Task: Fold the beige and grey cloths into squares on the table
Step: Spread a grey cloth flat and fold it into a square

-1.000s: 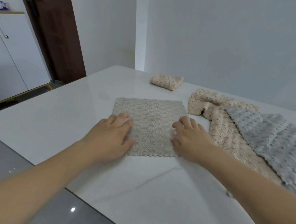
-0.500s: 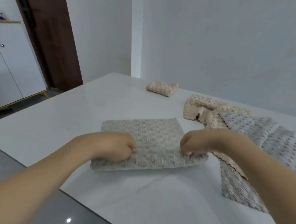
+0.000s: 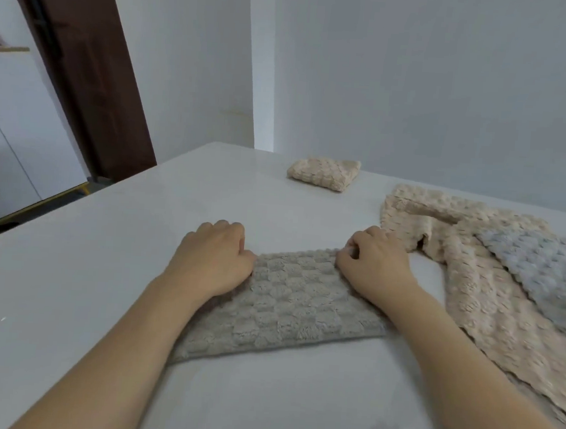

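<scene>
- While pinched at both far corners, lies flat on the white counter (image 3: 112, 236) as a folded band: grey-beige cloth (image 3: 285, 308), long axis running left to right, slightly slanted, near edge lower on the left.
- Left hand (image 3: 215, 260): curled shut at the far left corner, fingers (image 3: 221, 232) tucked down past the far edge, thumb pressed to the cloth; gripping that corner, by the look of it.
- Right hand (image 3: 376, 271): closed on the far right corner, fingers (image 3: 352, 252) pinching the edge from above.
- Key relation for the coming move: bulk of the cloth stretched toward the body from both hands, between the forearms; far edge directly under the knuckles. Both hands equally near, one per corner, so neither favoured.
- Likely step in hand: laying the doubled edge down and squaring it; next, probably a fold across the long axis, one short end carried over to the other to make a square.
- Elsewhere: small folded beige square (image 3: 324, 173) resting farther back, well apart from the hands; loose beige cloth (image 3: 471, 277) spread to the right, just beside the right hand, with a grey cloth (image 3: 545, 269) lying on top of it. Both unfolded, so much of the task judged yet to do.
- Risk: plush layers slipping out of line once released.
</scene>
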The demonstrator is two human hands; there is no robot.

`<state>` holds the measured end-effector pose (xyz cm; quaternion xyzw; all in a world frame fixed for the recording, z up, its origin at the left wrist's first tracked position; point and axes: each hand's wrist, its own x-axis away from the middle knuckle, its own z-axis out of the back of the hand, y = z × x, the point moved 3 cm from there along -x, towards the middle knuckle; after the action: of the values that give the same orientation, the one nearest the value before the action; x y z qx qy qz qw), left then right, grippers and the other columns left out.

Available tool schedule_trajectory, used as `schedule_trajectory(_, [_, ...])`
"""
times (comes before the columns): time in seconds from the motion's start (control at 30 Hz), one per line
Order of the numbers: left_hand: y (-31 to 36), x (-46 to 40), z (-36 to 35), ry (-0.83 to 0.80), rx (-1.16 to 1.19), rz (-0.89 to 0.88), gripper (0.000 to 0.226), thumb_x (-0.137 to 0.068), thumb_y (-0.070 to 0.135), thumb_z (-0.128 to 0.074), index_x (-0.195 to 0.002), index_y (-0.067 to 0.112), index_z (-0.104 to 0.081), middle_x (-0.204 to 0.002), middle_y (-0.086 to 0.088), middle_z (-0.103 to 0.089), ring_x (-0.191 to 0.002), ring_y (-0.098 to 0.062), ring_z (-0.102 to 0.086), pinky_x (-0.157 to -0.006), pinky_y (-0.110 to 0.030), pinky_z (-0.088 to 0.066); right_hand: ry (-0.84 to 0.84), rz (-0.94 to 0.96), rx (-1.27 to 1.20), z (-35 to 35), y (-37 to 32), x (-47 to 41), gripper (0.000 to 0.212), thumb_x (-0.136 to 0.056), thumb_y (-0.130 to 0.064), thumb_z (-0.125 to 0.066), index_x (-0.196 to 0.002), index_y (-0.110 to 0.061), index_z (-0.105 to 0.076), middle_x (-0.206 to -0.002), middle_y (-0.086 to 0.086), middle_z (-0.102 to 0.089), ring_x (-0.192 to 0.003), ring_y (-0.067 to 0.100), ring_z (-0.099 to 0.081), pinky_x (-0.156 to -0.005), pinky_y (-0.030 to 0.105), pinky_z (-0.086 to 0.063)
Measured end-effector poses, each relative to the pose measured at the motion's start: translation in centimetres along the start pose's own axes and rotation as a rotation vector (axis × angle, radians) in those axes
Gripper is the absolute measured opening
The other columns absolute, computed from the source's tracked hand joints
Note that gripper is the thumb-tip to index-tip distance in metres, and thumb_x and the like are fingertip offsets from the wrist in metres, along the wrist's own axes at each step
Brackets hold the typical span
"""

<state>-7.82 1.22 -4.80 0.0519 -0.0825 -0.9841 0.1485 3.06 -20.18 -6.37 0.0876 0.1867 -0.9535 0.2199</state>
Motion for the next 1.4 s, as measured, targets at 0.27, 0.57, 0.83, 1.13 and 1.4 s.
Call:
schedule_trajectory(0.27, [-0.2, -0.1, 0.1, 0.002, 0.114, -0.142, 0.010, -0.096, 0.022, -0.044, -0.087, 0.025, -0.048, -0.087, 0.010, -0.052, -0.085, -0.010, -0.045, -0.067, -0.029, -0.035, -0.164, 0.072, -0.026, 0.9, -0.1, -1.0, 0.010, -0.094, -0.027, -0.044, -0.094, -0.021, -0.053, -0.100, 0.000, -0.054, -0.098, 0.023, -0.045, -0.081, 0.034, -0.033])
schedule_trajectory(0.57, [-0.5, 0.1, 0.8, 0.040, 0.248, -0.159, 0.012, -0.098, 0.029, -0.052, -0.087, 0.025, -0.048, -0.076, 0.007, -0.055, -0.067, -0.009, -0.049, -0.057, -0.028, -0.034, -0.379, -0.074, -0.379, 2.3, 0.9, -1.7, 0.001, -0.088, -0.017, -0.056, -0.088, -0.016, -0.055, -0.071, -0.001, -0.057, -0.056, 0.014, -0.048, -0.055, 0.029, -0.039])
schedule_trajectory(0.83, [-1.6, -0.4, 0.8, -0.010, 0.165, -0.053, 0.014, -0.091, 0.031, -0.058, -0.079, 0.026, -0.054, -0.084, 0.009, -0.058, -0.077, -0.010, -0.054, -0.066, -0.030, -0.042, -0.373, -0.111, -0.425, 2.7, 1.1, -2.3, 0.006, -0.092, -0.014, -0.060, -0.093, -0.009, -0.063, -0.081, 0.004, -0.063, -0.070, 0.018, -0.057, -0.061, 0.031, -0.049])
schedule_trajectory(1.13, [-2.4, -0.4, 0.6, 0.008, 0.239, 0.007, 0.010, -0.097, 0.031, -0.049, -0.089, 0.026, -0.050, -0.087, 0.006, -0.061, -0.080, -0.015, -0.057, -0.074, -0.038, -0.048, -0.258, -0.104, -0.377, 1.7, 1.5, -2.9, 0.007, -0.094, -0.019, -0.054, -0.090, -0.017, -0.059, -0.086, 0.002, -0.063, -0.071, 0.018, -0.055, -0.068, 0.035, -0.048])
schedule_trajectory(1.4, [-1.5, -0.7, 0.1, 0.017, 0.283, -0.021, 0.032, -0.099, 0.044, -0.044, -0.080, 0.020, -0.053, -0.078, 0.002, -0.059, -0.074, -0.015, -0.055, -0.066, -0.036, -0.042, 0.212, 0.092, -0.116, 3.1, 0.4, -2.7, 0.014, -0.095, -0.021, -0.053, -0.108, -0.018, -0.058, -0.105, 0.002, -0.058, -0.095, 0.024, -0.055, -0.078, 0.037, -0.045])
